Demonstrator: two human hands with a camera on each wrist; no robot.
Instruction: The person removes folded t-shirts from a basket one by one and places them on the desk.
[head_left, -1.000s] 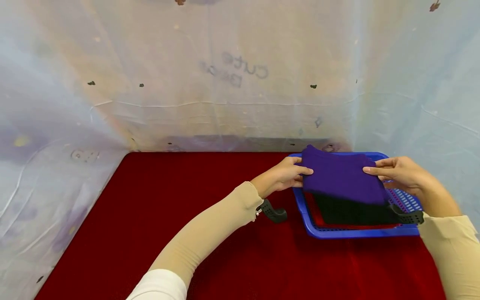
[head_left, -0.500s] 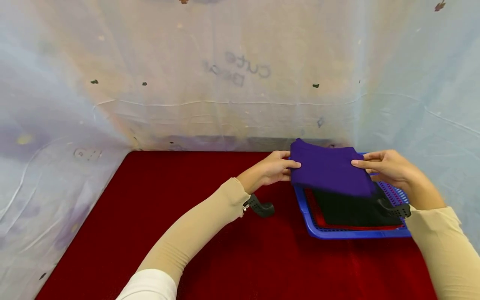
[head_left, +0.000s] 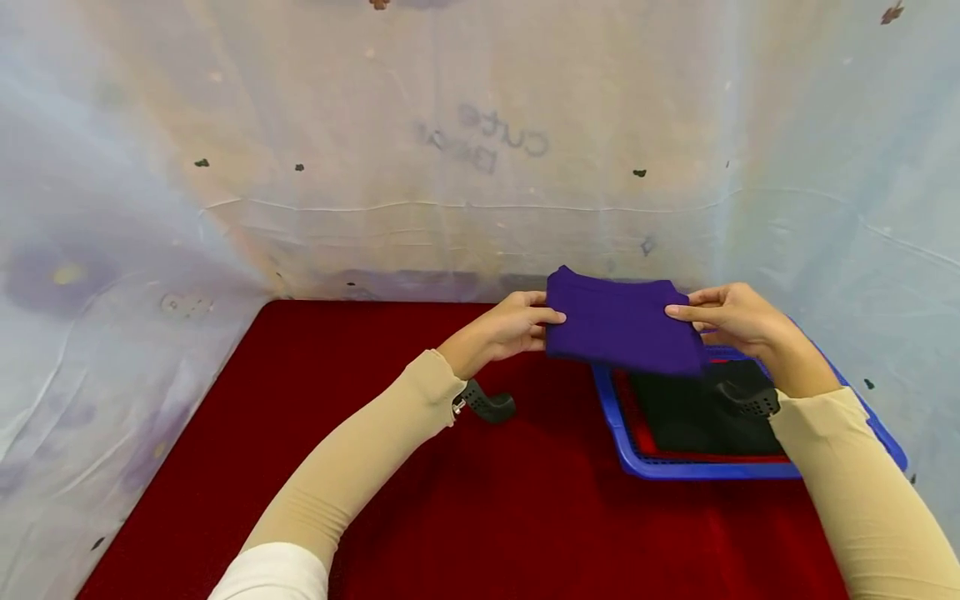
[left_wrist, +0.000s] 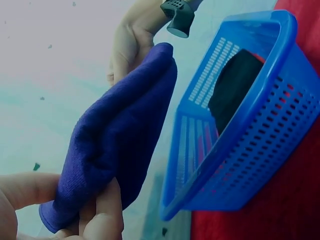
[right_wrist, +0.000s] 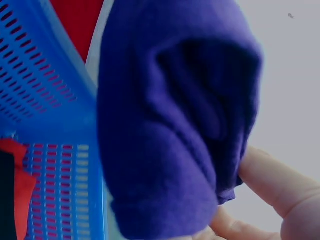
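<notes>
- The left hand pinches the left edge of a folded purple knitted cloth; the thumb lies on top and the other fingers are curled under it.
- The right hand pinches the right edge of the same cloth in the same way, so each grip is pressed on the fabric.
- The purple cloth hangs in the air between the two hands, above the left back corner of a blue plastic basket with a perforated wall. It does not touch the basket.
- Inside the basket lie a folded black cloth and, under it, a red cloth of which only an edge shows.
- The basket stands on the right part of a tabletop with a dark red cover; a pale plastic sheet hangs behind it.
- In my judgement the step in hand is carrying the folded cloth, held clear of the basket.
- I think the next move calls for keeping both pinches firm and level, so that the fold does not open, and for choosing a flat place on the red cover to lay it.
</notes>
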